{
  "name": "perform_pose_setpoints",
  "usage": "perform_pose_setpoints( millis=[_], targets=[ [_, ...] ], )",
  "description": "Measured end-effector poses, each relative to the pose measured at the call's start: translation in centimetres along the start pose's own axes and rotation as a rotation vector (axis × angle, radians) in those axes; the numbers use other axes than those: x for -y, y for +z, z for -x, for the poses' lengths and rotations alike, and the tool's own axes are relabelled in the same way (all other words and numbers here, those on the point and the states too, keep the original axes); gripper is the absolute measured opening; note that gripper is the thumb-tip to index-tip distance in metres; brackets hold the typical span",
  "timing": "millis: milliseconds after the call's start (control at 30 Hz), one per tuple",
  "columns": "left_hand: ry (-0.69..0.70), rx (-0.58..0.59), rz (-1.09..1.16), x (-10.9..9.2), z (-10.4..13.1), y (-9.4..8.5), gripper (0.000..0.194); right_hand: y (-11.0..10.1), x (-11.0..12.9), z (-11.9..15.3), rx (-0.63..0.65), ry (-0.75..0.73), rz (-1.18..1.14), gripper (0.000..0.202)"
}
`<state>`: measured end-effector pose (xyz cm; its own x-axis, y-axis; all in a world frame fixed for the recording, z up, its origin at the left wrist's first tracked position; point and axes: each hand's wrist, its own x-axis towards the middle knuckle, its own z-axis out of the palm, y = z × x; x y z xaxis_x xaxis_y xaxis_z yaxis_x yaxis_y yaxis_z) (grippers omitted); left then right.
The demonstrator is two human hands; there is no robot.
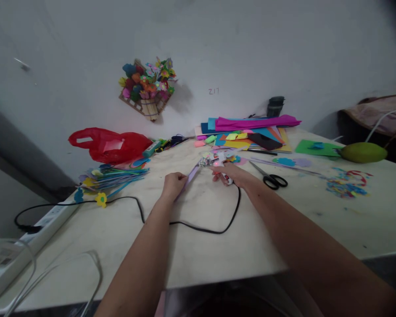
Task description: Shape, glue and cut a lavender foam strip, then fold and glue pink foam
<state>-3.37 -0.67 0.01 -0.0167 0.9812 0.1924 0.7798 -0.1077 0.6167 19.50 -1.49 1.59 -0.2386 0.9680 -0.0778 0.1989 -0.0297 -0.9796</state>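
On the bench, near scissors and cord, a strip is pinched by left fingers, a glue gun gripped by right fingers.

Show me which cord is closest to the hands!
The black cord, running across the table to the white tool in the right hand; the white cords are farther off, toward the picture's sides.

Head-worn view, forward and down
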Motion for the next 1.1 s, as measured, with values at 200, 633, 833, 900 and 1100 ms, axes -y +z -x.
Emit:
perform_pose_setpoints(
  millis=[200, 633, 833, 900, 1100],
  targets=[
    [-0.019, 0.001, -0.04, -0.35, 0.14, -0.25, 0.023, 0.28, -0.01, -0.12, 0.022, 0.006, 0.03, 0.039],
    [-0.003, -0.005, -0.015, -0.39, 0.15, -0.26, 0.024, 0.55, -0.41, -0.46, 0.04, -0.014, 0.074, 0.043],
    [-0.021, 0.004, -0.018, -0.21, 0.07, -0.17, 0.025, 0.51, -0.58, -0.57, 0.022, 0.001, 0.065, 0.045],
    [-0.017, 0.005, -0.009, -0.06, 0.0, -0.09, 0.025, 0.52, -0.53, -0.55, 0.011, -0.008, 0.066, 0.045],
    [-0.003, -0.001, -0.003, 0.31, -0.18, 0.05, 0.025, 0.56, -0.39, -0.57, -0.039, 0.024, 0.062, 0.043]
  ],
)
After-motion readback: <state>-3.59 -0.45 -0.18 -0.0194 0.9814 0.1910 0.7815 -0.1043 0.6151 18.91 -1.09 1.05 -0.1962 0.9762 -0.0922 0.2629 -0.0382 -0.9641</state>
